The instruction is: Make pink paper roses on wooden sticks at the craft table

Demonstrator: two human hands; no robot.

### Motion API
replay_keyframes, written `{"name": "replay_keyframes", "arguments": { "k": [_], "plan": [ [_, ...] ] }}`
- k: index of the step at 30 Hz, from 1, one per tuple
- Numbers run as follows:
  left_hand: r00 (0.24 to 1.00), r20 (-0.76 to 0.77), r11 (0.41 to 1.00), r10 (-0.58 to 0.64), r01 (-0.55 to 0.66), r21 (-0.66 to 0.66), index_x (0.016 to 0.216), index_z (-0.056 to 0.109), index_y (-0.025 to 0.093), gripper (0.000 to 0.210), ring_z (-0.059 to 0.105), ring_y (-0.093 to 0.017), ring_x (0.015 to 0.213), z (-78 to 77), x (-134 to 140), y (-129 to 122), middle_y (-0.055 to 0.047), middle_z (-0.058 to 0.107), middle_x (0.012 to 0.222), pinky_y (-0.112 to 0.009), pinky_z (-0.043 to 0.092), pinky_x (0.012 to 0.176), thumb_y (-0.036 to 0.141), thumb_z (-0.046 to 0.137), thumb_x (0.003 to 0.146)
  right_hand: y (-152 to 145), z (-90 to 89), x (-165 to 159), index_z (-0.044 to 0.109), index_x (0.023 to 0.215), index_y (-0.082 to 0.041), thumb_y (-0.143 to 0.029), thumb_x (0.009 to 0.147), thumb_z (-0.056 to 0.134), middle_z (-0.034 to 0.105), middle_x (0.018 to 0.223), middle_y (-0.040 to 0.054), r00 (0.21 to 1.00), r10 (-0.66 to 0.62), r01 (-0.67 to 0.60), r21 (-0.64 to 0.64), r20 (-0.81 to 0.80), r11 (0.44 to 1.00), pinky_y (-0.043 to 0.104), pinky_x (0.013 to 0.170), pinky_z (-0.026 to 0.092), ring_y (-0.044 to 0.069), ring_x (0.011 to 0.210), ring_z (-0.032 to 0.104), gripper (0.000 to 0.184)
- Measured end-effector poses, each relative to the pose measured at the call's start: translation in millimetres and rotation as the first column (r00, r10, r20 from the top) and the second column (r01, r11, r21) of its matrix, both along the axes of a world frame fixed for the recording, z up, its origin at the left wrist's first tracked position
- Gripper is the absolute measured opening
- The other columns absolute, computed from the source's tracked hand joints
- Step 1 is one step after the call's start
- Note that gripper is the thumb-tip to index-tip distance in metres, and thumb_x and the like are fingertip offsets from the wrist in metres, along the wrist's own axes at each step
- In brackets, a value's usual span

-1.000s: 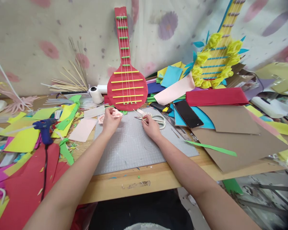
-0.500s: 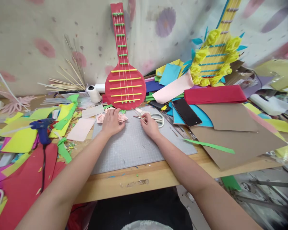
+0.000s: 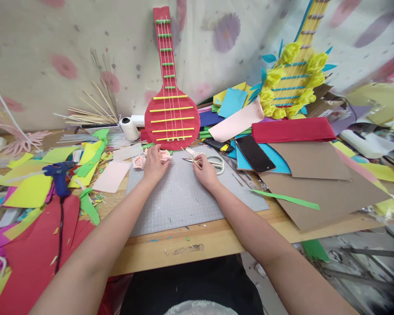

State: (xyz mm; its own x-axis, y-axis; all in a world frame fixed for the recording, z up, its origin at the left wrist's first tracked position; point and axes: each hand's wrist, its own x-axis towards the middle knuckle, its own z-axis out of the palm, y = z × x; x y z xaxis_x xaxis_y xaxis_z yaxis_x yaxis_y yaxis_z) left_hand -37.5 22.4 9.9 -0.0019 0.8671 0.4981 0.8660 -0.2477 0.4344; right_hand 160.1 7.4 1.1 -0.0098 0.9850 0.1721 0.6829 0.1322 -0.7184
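My left hand (image 3: 155, 166) is curled over a small cluster of pale pink paper flowers, its fingers on the right-hand flower (image 3: 165, 156) and partly hiding the cluster. Another pink flower (image 3: 138, 162) lies just left of that hand. My right hand (image 3: 206, 172) is closed around a thin pale pointed tool (image 3: 189, 154), slanting up to the left. Scissors (image 3: 217, 162) with pale handles lie beneath and beside the right hand. Behind both hands stands a red paper lute (image 3: 172, 124) with yellow and green bars and white strings. A grey cutting mat (image 3: 180, 205) lies below.
A blue glue gun (image 3: 59, 175) stands at left among paper scraps. On the right are a black phone (image 3: 254, 153), brown cardboard (image 3: 315, 192) and a red roll (image 3: 293, 130). A yellow paper instrument (image 3: 289, 83) leans at the back. White thread (image 3: 129, 129) stands behind.
My left hand has shifted slightly right and up, leaving the left pink flower more exposed. My right hand stays nearly in place with the thin tool.
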Motion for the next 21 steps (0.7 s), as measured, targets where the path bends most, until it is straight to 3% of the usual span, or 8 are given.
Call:
{"name": "replay_keyframes", "arguments": {
  "k": [5, 8, 12, 16, 18, 21],
  "plan": [
    [0.999, 0.009, 0.997, 0.036, -0.037, 0.073, 0.117, 0.036, 0.017, 0.058, 0.041, -0.026, 0.117, 3.6, -11, -2, -0.015, 0.046, 0.119, -0.042, 0.035, 0.097, 0.032, 0.063, 0.069, 1, -0.5, 1, 0.048, 0.097, -0.023, -0.031, 0.080, 0.043, 0.062, 0.073, -0.0021, 1.000, 0.000, 0.000, -0.006, 0.016, 1.000, 0.024, 0.058, 0.031, 0.016, 0.067, 0.056, 0.019],
    [0.984, 0.052, 0.976, 0.171, -0.177, 0.129, 0.116, 0.036, 0.017, 0.044, 0.042, -0.025, 0.116, 8.5, -26, -8, -0.015, 0.047, 0.117, -0.042, 0.035, 0.098, 0.032, 0.051, 0.077, 0, 1.5, -1, 0.047, 0.099, -0.023, -0.030, 0.081, 0.043, 0.063, 0.076, -0.0010, 0.998, 0.002, -0.002, -0.013, 0.056, 1.000, 0.025, 0.059, 0.033, 0.018, 0.070, 0.058, 0.020],
    [0.938, 0.071, 0.930, 0.340, -0.347, 0.122, 0.111, 0.038, 0.016, 0.036, 0.044, -0.024, 0.112, 17.3, -57, -18, -0.014, 0.048, 0.114, -0.039, 0.038, 0.096, 0.025, 0.047, 0.078, -4, 6.5, -3, 0.047, 0.104, -0.022, -0.028, 0.084, 0.042, 0.066, 0.083, 0.0026, 0.987, 0.001, 0.001, -0.011, 0.162, 1.000, 0.027, 0.063, 0.036, 0.020, 0.075, 0.061, 0.022],
    [0.940, 0.073, 0.936, 0.333, -0.339, 0.095, 0.110, 0.039, 0.011, 0.036, 0.049, -0.020, 0.104, 21.2, -92, -25, -0.014, 0.047, 0.114, -0.035, 0.044, 0.090, 0.018, 0.049, 0.076, -4, 8.6, -2, 0.046, 0.109, -0.021, -0.028, 0.086, 0.039, 0.067, 0.088, 0.0053, 0.977, -0.033, 0.031, 0.012, 0.211, 0.999, 0.029, 0.066, 0.039, 0.022, 0.078, 0.062, 0.025],
    [0.951, 0.084, 0.954, 0.298, -0.299, -0.009, 0.113, 0.037, 0.010, 0.040, 0.053, -0.017, 0.096, 21.8, -109, -27, -0.013, 0.050, 0.112, -0.032, 0.047, 0.084, 0.017, 0.049, 0.076, 0, 7.5, 0, 0.046, 0.111, -0.021, -0.029, 0.087, 0.039, 0.067, 0.087, 0.0060, 0.972, -0.061, 0.059, 0.018, 0.227, 0.998, 0.030, 0.066, 0.039, 0.023, 0.079, 0.062, 0.026],
    [0.953, 0.024, 0.925, 0.303, -0.288, -0.246, 0.109, 0.040, 0.009, 0.040, 0.055, -0.016, 0.088, 24.9, -131, -30, -0.011, 0.056, 0.103, -0.030, 0.047, 0.078, 0.016, 0.055, 0.073, 8, 4.5, 4, 0.047, 0.111, -0.021, -0.029, 0.086, 0.041, 0.067, 0.087, 0.0068, 0.964, -0.113, 0.110, 0.028, 0.242, 0.994, 0.031, 0.067, 0.040, 0.024, 0.079, 0.061, 0.027]
  ]
}}
